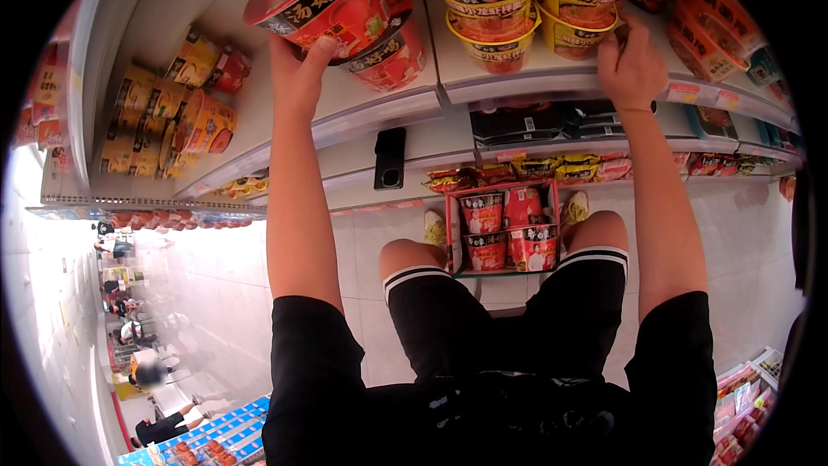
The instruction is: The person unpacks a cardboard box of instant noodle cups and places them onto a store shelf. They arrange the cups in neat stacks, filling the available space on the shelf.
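My left hand (299, 71) grips a red instant noodle bowl (323, 10) from its near side, the thumb on its wall and the other fingers mostly hidden. The bowl is tilted above another red noodle bowl (391, 61) on the shelf. At the shelf's front lip, my right hand (635, 68) has partly curled fingers beside a stack of yellow noodle bowls (576, 32). Whether its fingertips touch the lowest bowl is hard to see. A second yellow stack (495, 45) stands to the left of that one.
Between my knees sits an open red carton (455, 243) of red noodle bowls (484, 251). A dark phone (389, 158) lies on the lower shelf, near bagged noodles (577, 168). Orange packs (708, 26) stand at right, yellow cups (152, 110) at left. Several people are farther down the aisle.
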Motion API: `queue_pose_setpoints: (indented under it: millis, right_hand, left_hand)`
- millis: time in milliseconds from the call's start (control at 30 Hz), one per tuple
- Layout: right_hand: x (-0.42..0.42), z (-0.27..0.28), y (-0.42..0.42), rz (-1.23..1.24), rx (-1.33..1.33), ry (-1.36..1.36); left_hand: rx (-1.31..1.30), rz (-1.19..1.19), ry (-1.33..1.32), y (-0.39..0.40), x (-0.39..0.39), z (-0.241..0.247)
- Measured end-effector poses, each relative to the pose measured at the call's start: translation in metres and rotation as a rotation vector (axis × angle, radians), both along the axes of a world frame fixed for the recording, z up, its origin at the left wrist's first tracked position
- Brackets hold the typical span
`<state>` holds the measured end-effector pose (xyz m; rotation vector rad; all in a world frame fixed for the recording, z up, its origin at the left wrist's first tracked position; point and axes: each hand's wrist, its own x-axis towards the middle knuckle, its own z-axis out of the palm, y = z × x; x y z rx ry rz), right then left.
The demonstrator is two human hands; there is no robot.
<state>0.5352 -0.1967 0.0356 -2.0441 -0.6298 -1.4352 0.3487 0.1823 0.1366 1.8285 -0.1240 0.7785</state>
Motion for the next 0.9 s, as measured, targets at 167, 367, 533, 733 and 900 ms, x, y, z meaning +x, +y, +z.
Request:
queue_pose_setpoints:
  millis: [167, 367, 533, 733, 900]
  right_hand:
    - [-0.001, 0.001, 0.004, 0.011, 0.004, 0.003]
    - [0.003, 0.001, 0.001, 0.014, 0.0, -0.013]
    - [0.0, -0.006, -0.003, -0.06, -0.025, 0.101]
    - [-0.015, 0.005, -0.001, -0.022, -0.007, 0.106]
    - [-0.012, 0.005, -0.003, -0.035, 0.004, 0.089]
  left_hand:
    - [0.0, -0.016, 0.017, 0.017, 0.003, -0.011]
    - [0.026, -0.018, 0.011, 0.016, 0.009, -0.015]
    - [0.519, 0.455, -0.091, 0.034, 0.015, -0.038]
    - [0.2, 0.521, -0.27, -0.089, -0.063, -0.09]
    - [0.007, 0.153, 0.523, -0.206, -0.103, -0.244]
